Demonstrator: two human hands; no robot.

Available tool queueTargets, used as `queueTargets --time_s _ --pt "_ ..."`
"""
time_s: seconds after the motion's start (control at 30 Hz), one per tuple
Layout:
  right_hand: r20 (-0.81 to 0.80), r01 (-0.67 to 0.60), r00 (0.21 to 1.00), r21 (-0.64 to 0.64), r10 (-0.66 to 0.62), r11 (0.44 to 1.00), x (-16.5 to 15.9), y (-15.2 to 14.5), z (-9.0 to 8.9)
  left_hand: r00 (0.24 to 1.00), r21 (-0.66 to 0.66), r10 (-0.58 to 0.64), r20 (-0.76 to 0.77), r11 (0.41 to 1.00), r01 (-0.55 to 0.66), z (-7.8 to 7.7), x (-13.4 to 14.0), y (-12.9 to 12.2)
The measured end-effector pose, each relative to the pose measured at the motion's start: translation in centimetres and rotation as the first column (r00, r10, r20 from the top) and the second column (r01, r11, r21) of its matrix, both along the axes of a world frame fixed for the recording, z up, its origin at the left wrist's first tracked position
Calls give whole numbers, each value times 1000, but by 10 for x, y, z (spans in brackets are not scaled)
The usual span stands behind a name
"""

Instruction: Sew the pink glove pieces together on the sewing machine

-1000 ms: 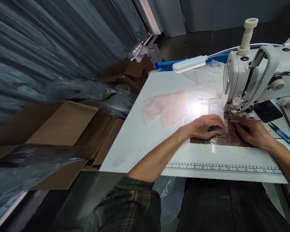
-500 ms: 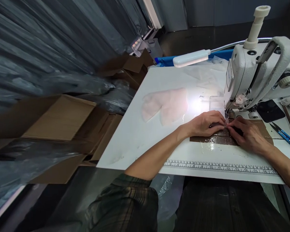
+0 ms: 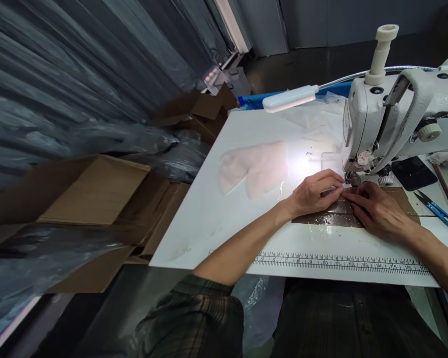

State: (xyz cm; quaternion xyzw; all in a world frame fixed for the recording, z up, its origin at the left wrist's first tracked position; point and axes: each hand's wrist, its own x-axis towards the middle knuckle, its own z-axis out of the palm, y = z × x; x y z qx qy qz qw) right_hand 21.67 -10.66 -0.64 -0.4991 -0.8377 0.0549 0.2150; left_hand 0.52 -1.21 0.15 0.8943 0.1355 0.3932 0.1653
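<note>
- As I watch from afar through the head camera, the person's 2 bare hands meet just in front of the needle area of 1 white sewing machine (image 3: 362, 114)
- On the left hand (image 3: 317, 191), I see bent fingers, with thumb and forefinger drawn close at a small bit of pale material (image 3: 347, 186); I cannot tell whether they grasp it
- From the right side, the right hand (image 3: 381, 206) reaches its forefinger toward the left fingertips, the other fingers curled; its grip is also hidden from me
- That pale material lies beside the presser foot, mostly covered by the fingers, above 1 shiny brown sheet (image 3: 328, 219) on the white tabletop (image 3: 201, 223)
- For containers, I count 2 open cardboard boxes: 1 large box (image 3: 97, 194) at left, and 1 farther box (image 3: 209, 107) behind it; both interiors are too dark to read
- Clear plastic (image 3: 186, 154) is bunched between these 2 boxes
- Beyond them stands 1 pale bin (image 3: 237, 82), its contents too small to tell
- Across the tabletop I count 1 notched pink cloth (image 3: 267, 164), 1 printed ruler strip (image 3: 339, 261), 1 pair of blue snips (image 3: 438, 211) and 1 flat black object (image 3: 414, 173)
- Over the table hangs 1 white lamp (image 3: 291, 98)
</note>
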Motion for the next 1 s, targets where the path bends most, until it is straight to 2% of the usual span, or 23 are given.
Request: queueTargets --time_s 0.1,0.17,0.27,0.37,0.47,0.53,0.6,0.77,1.0 --pt "-18 -56 998 6 56 998 -3 -3 4 997 55 -60 -41 997 62 -2 0 0" --pt "-36 -71 997 7 71 997 -5 -5 7 988 111 -92 -124 988 105 -5 0 0" --pt "-65 -90 994 -5 90 996 -4 -6 10 957 189 -65 -282 975 122 -10 -1 3" --pt "-165 -133 978 -41 125 990 3 -4 13 933 212 -30 -357 971 113 -11 -1 4" --pt "-252 -5 968 -97 -20 995 12 1 11 926 200 -43 -375 972 126 -10 -2 5" --pt "-233 118 962 -115 -142 986 16 3 7 925 195 -53 -377 971 136 -9 -2 5" --pt "-197 158 965 -86 -172 984 17 4 4 927 210 -56 -370 967 142 -9 -2 6" --pt "-77 46 996 16 -44 999 14 3 -2 940 292 -71 -333 941 174 -9 -2 7" --pt "-19 50 999 26 -49 998 18 4 -8 902 321 -37 -430 927 192 -4 -1 6"
